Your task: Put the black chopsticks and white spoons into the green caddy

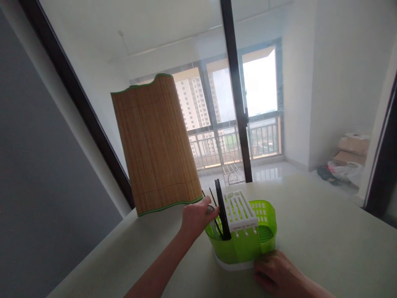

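Note:
A bright green utensil basket (238,250) with a white base stands on the white table. In it are several black chopsticks (221,211), mostly upright, and a white slotted rack (240,211) with small hooks sits across its middle. My left hand (197,215) reaches over the basket's left end, its fingers closed beside a thin black stick and a greyish round-rimmed piece; exactly what they grip is hidden. My right hand (274,269) rests low at the basket's front right corner, fingers curled against the base. Whether it grips the edge cannot be seen.
A brown bamboo mat (156,145) with green edging stands upright on the table, behind and left of the basket. Beyond the table (322,240) are a dark-framed glass door (237,91), a wire rack (232,171) and cardboard boxes (353,145).

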`<state>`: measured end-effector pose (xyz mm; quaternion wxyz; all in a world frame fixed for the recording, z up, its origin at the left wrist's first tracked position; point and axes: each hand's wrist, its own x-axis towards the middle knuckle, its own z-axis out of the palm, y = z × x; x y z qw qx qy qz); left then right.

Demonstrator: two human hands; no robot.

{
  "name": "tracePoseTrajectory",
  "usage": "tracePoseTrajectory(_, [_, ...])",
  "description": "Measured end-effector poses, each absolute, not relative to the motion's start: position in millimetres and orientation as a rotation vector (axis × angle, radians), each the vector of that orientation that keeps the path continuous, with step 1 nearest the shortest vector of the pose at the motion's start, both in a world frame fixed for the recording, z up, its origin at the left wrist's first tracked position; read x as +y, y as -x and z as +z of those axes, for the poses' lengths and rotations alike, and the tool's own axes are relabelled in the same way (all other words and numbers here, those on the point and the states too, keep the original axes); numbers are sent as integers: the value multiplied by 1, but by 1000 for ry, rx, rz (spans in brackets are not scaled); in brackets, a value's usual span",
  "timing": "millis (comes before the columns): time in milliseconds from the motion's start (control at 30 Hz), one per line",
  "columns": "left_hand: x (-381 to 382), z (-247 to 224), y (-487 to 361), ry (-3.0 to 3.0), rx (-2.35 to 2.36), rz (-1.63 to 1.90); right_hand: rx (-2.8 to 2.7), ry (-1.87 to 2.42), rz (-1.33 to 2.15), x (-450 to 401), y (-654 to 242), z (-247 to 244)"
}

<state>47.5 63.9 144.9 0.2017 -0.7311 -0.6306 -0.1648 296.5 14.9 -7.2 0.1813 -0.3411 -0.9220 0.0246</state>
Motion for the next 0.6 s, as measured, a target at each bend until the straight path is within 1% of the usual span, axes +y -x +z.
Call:
tracePoseTrajectory(167, [48, 202, -6, 1889, -1786, -902, -2600, 1010, 83, 14, -299, -7])
tracePoseTrajectory(233, [40, 225, 19, 1876, -1789, -952, -2609, 999, 84, 14, -301, -10])
tracePoseTrajectory(267, [35, 233, 31, 1872, -1805, -913, -2614, 976, 88, 14, -302, -12])
tracePoseTrajectory(333, [27, 242, 57, 1826, -1878, -694, -2611, 923, 92, 17, -305, -19])
tracePoseTrajectory(400, [20, 238, 82, 1759, -1972, -342, -2588, 881, 90, 20, -308, -27])
tracePoseTrajectory(500, [10, 214, 116, 1730, -2091, 147, -2545, 823, 95, 24, -310, -36])
tracePoseTrajectory(600, [2, 178, 143, 1786, -2175, 339, -2529, 789, 127, 24, -312, -39])
